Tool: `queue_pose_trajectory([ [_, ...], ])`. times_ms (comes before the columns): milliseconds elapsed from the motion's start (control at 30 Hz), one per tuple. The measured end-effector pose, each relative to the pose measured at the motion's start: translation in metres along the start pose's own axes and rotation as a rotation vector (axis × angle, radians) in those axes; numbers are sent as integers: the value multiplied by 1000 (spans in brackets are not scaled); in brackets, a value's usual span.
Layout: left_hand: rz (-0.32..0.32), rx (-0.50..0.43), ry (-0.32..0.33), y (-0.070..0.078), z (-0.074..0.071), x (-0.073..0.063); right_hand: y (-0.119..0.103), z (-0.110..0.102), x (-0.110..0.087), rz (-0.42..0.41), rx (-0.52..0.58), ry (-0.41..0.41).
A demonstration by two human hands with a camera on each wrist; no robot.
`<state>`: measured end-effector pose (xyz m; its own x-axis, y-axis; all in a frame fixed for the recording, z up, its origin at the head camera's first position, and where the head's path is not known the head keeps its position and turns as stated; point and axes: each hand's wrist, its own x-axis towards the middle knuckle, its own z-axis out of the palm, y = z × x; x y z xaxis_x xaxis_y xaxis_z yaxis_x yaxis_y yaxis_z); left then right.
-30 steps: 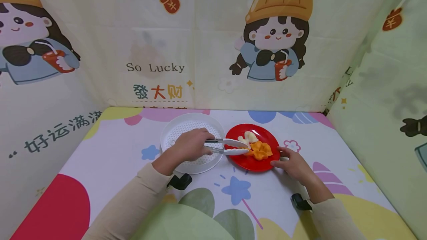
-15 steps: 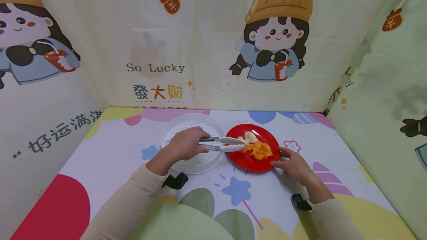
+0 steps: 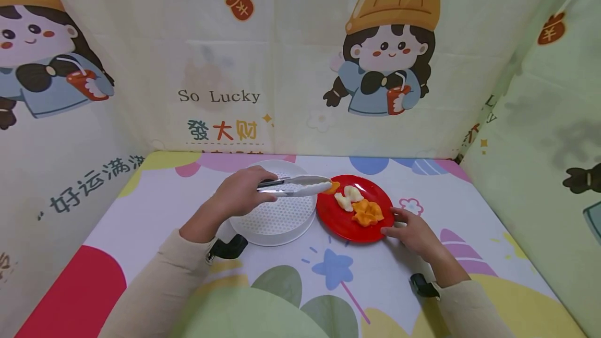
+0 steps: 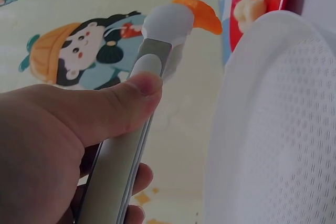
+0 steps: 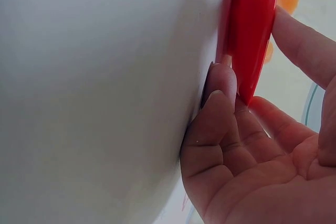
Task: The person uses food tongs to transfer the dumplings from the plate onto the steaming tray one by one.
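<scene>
My left hand (image 3: 237,194) grips a pair of metal tongs with white tips (image 3: 300,188), held above the white perforated tray (image 3: 277,218). An orange crescent-shaped piece, which looks like a dumpling (image 4: 206,16), is caught between the tips. In the head view it shows just past them, over the left edge of the red plate (image 3: 334,223). On the plate lie white dumpling-like pieces (image 3: 349,197) and orange ones (image 3: 368,213). My right hand (image 3: 417,231) holds the plate's right rim, with the thumb on one side and fingers underneath in the right wrist view.
The tray and the plate stand side by side, almost touching, on a patterned tablecloth (image 3: 328,296). Behind them rises a printed cloth wall (image 3: 291,67), with further cloth at both sides. A small black camera (image 3: 228,247) sits on the left wrist.
The tongs have risen and moved left from the pieces on the plate, taking an orange piece along. My right hand and the plate stay put.
</scene>
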<state>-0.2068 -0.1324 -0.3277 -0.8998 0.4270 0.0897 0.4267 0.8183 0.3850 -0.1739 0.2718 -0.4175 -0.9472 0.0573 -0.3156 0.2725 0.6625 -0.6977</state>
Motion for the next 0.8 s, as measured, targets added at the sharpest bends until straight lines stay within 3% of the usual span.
queue_pose_trajectory([
  [233,-98,-13,39,-19,-15,-9,0,0,0,-10,-3,-3],
  [400,-130,17,72,-34,-22,-16,-1,0,-1,-9,1,-4],
  [800,-218,129,80,-59,-21,-18,-1,0,-2,-8,-5,-6],
])
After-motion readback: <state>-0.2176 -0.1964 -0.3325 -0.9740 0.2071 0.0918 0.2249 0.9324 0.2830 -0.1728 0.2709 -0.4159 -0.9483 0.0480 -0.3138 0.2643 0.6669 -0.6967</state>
